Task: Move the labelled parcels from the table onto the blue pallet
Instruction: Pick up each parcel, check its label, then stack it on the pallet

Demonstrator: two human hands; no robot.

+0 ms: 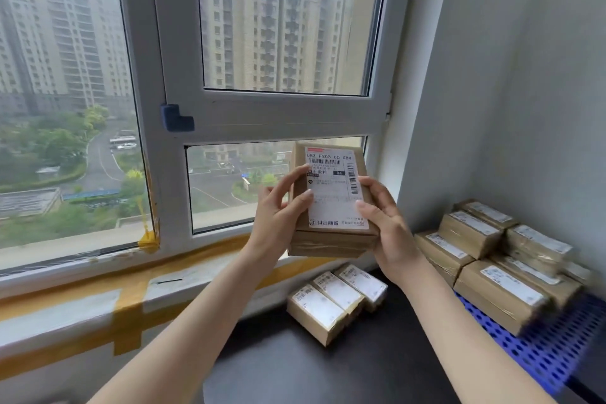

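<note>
I hold one brown cardboard parcel (331, 203) with a white shipping label up in front of the window, its label facing me. My left hand (278, 213) grips its left edge, thumb on the label. My right hand (387, 223) grips its right edge. Below, three small labelled parcels (337, 302) lie side by side on the dark table (328, 371). At the right, several labelled parcels (498, 256) are stacked on the blue perforated pallet (544, 348).
A window with a white frame (262, 118) and a taped sill (131, 298) runs along the far side of the table. A grey wall (524, 92) stands behind the pallet at the right.
</note>
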